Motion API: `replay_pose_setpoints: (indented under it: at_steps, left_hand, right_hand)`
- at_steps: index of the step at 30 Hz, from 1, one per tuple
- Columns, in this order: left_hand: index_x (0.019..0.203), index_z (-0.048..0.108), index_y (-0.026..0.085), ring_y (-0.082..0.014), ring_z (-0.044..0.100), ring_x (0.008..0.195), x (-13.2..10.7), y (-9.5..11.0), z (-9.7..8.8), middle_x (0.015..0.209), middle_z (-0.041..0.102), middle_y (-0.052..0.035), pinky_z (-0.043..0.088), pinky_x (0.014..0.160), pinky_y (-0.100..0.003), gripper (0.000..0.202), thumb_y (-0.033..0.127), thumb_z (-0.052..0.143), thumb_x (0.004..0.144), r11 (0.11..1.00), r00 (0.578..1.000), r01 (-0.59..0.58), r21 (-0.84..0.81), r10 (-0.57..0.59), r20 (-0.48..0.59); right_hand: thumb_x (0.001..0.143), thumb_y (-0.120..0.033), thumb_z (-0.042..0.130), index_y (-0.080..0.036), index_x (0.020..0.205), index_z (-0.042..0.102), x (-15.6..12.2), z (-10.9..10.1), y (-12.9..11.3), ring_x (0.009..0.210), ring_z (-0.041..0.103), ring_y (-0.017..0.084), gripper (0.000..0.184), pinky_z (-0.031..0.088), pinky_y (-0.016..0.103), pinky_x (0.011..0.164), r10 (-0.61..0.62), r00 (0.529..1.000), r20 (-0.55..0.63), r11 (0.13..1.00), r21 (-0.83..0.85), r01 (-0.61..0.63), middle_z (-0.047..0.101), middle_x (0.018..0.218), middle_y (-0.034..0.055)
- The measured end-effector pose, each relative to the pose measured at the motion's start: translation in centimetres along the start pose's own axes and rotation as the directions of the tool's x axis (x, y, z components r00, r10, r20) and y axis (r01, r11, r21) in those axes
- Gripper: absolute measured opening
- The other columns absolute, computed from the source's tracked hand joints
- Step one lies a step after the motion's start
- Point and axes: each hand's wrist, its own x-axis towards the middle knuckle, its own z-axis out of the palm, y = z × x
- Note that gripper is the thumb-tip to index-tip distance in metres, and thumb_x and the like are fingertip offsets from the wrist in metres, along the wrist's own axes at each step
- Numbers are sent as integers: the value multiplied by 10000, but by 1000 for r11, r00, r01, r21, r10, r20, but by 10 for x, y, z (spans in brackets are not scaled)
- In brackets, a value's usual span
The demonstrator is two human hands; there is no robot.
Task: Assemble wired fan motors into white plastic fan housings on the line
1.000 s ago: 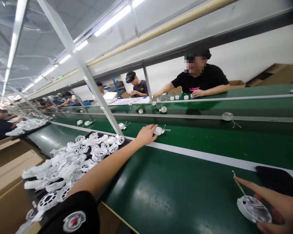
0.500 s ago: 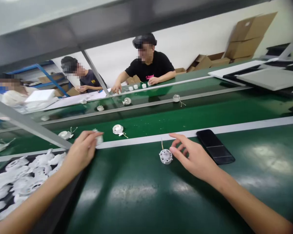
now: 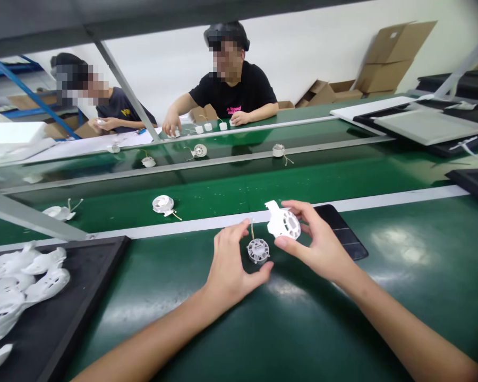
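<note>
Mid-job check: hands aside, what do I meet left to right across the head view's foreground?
Black rectangular tray, round grey slotted unit, held white perforated plastic piece, black rectangular phone, partial black tray.

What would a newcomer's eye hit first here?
Probably the white slotted shell held in the right hand, just right of centre. Next, the small round finned unit beside it, with the open left hand curved around it; contact is hard to tell. Then the black tray at lower left, piled with white parts.
</note>
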Motion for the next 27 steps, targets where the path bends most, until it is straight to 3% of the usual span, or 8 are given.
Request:
replay_pose_setpoints:
  at_steps: [2, 5, 10, 14, 18, 21, 23, 27]
  left_hand:
    - [1576, 259, 252, -295, 573, 1110, -4, -9, 0, 1220, 597, -81, 431, 1034, -521, 989, 287, 859, 790, 981, 962, 192, 22, -193, 194]
    - [1386, 494, 277, -276, 570, 1141, -3, -13, 2, 1207, 629, -41, 379, 1059, -485, 625, 262, 827, 857, 975, 910, 223, 23, -216, 355]
    - [1302, 551, 297, -270, 535, 1214, 3, -19, -5, 1282, 616, -18, 338, 1080, -455, 540, 302, 860, 858, 977, 877, 213, -30, -178, 447]
    - [1298, 566, 314, -273, 521, 1217, 4, -23, -10, 1288, 607, -8, 332, 1083, -456, 510, 312, 837, 866, 975, 853, 219, -48, -167, 495]
    - [1412, 491, 301, -285, 511, 1206, 1, -24, -7, 1282, 602, -32, 337, 1086, -471, 611, 305, 793, 881, 978, 865, 204, -44, -159, 477]
    - [1625, 186, 260, -308, 496, 1196, -3, -25, -3, 1283, 595, -76, 341, 1100, -508, 969, 295, 780, 861, 971, 872, 231, -66, -177, 457]
    - [1664, 26, 241, -327, 484, 1193, -5, -27, -1, 1292, 581, -101, 351, 1093, -534, 1110, 280, 770, 841, 969, 874, 236, -70, -180, 452]
    - [1674, -20, 236, -345, 491, 1173, -8, -28, 1, 1276, 573, -120, 381, 1066, -553, 1151, 267, 757, 825, 977, 887, 209, -51, -167, 431]
  right_hand:
    - [857, -492, 815, -245, 1246, 576, 2, 3, 4, 1084, 637, 262, 519, 557, 401, 914, 53, 998, 22, 992, -114, -51, 623, 1226, 76]
    - [858, -549, 780, -220, 1130, 569, 2, 12, 11, 1017, 653, 285, 477, 549, 431, 857, 129, 992, 7, 924, -365, -117, 646, 1167, 94]
    - [932, -717, 613, -197, 1492, 463, -1, 5, 27, 1197, 579, 427, 778, 448, 646, 970, 139, 988, 69, 652, -757, -39, 636, 1297, 167]
    - [1006, -632, 558, -305, 1591, 383, 0, -12, 34, 1172, 598, 336, 693, 501, 562, 989, 227, 928, 297, 763, -646, 20, 588, 1334, 113]
    - [950, -539, 704, -316, 1457, 495, 4, -8, 24, 1189, 605, 271, 591, 516, 465, 1040, 193, 958, 212, 920, -378, -101, 596, 1319, 62]
    - [822, -477, 864, -322, 1275, 567, 2, 13, 11, 1133, 633, 236, 564, 543, 397, 998, 128, 974, 189, 981, -169, -96, 630, 1245, 10]
    - [777, -439, 909, -317, 1220, 589, -1, 27, 5, 1095, 643, 227, 560, 552, 387, 964, 112, 973, 203, 982, -172, -78, 625, 1213, 2]
    - [789, -410, 910, -308, 1216, 603, -7, 43, 4, 1060, 638, 222, 535, 557, 396, 925, 110, 961, 255, 969, -242, -46, 600, 1198, 13]
